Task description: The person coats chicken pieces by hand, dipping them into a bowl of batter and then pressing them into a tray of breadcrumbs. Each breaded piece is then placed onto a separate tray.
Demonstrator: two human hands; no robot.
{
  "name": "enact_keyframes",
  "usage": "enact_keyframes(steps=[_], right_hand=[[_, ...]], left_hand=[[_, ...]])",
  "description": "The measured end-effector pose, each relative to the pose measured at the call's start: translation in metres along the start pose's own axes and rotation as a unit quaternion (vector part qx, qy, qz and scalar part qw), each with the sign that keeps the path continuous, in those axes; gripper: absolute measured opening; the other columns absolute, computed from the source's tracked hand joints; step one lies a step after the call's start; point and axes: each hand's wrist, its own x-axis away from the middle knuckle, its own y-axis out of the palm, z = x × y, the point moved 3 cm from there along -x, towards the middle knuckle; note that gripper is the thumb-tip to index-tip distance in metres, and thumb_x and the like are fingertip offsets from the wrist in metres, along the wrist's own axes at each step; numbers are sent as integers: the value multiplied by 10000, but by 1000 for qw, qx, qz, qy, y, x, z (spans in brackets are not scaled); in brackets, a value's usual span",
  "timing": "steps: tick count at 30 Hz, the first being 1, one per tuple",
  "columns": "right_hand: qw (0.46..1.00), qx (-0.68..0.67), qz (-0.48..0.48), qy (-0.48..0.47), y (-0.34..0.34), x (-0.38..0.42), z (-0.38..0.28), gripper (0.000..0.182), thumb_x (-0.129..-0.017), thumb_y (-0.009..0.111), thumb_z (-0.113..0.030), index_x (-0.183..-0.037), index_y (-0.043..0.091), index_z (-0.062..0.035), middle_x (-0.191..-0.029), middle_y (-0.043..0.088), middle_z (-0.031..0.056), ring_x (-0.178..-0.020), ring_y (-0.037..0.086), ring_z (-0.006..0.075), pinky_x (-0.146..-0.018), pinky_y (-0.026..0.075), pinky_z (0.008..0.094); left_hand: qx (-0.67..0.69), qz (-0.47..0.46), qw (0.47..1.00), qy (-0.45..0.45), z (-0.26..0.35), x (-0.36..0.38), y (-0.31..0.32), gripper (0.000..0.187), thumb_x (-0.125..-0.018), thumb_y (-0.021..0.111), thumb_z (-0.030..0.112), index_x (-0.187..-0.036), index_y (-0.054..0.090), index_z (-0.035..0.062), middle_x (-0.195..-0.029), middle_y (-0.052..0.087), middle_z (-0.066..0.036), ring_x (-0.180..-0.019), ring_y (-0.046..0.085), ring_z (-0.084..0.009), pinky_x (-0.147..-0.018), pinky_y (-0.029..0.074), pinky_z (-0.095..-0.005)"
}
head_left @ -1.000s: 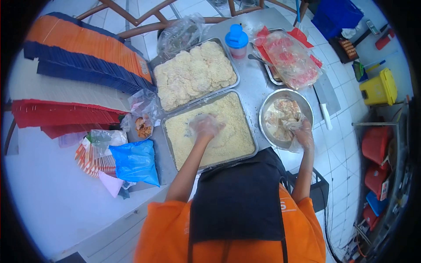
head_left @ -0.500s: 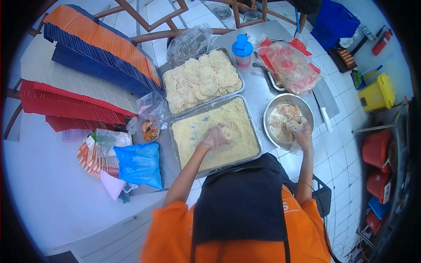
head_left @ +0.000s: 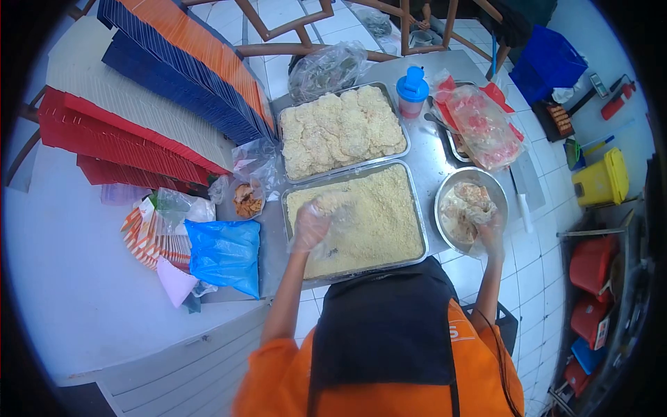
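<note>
- The left hand [head_left: 310,226], in a clear plastic glove, is cupped loosely over a breaded piece [head_left: 332,203] at the near-left corner of the crumb tray [head_left: 415,208].
- The right hand [head_left: 490,231] rests at the near rim of the metal bowl [head_left: 445,198]; its grip cannot be made out.
- Pressing crumbs on firmly from all sides would likely coat the piece evenly.
- Finished pieces fill the far tray [head_left: 399,118].
</note>
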Motion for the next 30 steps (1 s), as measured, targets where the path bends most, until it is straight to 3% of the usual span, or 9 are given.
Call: enact_keyframes(steps=[4,7,9,13,16,19,21,24,30], right_hand=[[999,30,15,17,1,7,-26,423,-754,685,-69,-1151,590,41,-1040,671,135,-926,645,225,-810,502,343],[999,19,25,7,1,1,-2,435,-750,701,-93,-1149,589,42,-1032,672,136,-919,646,231,-805,502,347],[999,18,37,15,1,3,-3,442,-748,707,-104,-1148,590,42,-1031,672,137,-920,646,234,-807,501,350],[997,-9,34,73,6,5,-19,442,-745,714,-113,-1142,592,39,-1034,671,133,-922,644,221,-802,506,341],[999,20,38,28,2,4,-4,431,-745,713,-96,-1139,595,33,-1035,670,115,-911,641,193,-789,512,319],[996,-35,57,66,2,11,-23,412,-756,705,-79,-1139,597,28,-1034,669,102,-911,637,168,-783,515,301],[996,-25,37,79,1,12,-32,407,-765,699,-75,-1145,594,26,-1033,668,101,-910,634,167,-782,514,304],[997,-16,1,77,0,1,-25,404,-780,691,-73,-1157,587,26,-1031,668,101,-902,628,164,-777,511,305],[995,-33,-7,99,-3,4,-48,375,-809,695,-110,-1143,587,21,-1016,654,74,-870,606,141,-751,503,290]], left_hand=[[-21,11,997,-74,-16,-59,-25,273,-810,679,82,-1057,635,-23,-913,707,-77,-846,664,-145,-689,517,-288],[218,-13,976,-27,-68,-116,-29,370,-813,719,294,-997,632,-15,-963,697,-125,-833,651,-166,-659,491,-316],[-67,63,976,-198,13,-139,-35,504,-780,737,413,-973,610,-35,-941,690,-155,-840,652,-194,-664,494,-326],[-155,40,964,-214,-97,-212,-29,658,-749,742,494,-1050,592,-71,-901,681,-178,-843,651,-219,-707,500,-339],[-247,120,950,-146,-119,-236,-29,718,-741,737,495,-1129,575,-87,-904,679,-195,-850,663,-277,-745,506,-369],[-346,20,936,-59,-68,-228,-34,721,-754,725,447,-1196,548,-94,-994,663,-246,-916,650,-360,-806,503,-390],[-346,127,930,-19,-75,-220,-43,764,-793,631,521,-1305,493,-29,-1202,592,-255,-1156,557,-358,-1017,398,-384],[-479,100,872,28,-17,-206,-15,768,-851,528,559,-1390,414,23,-1385,458,-230,-1324,403,-336,-1138,214,-442],[-547,34,820,163,-30,-200,50,788,-889,440,567,-1484,259,84,-1545,234,-137,-1431,186,-343,-1139,74,-572]])
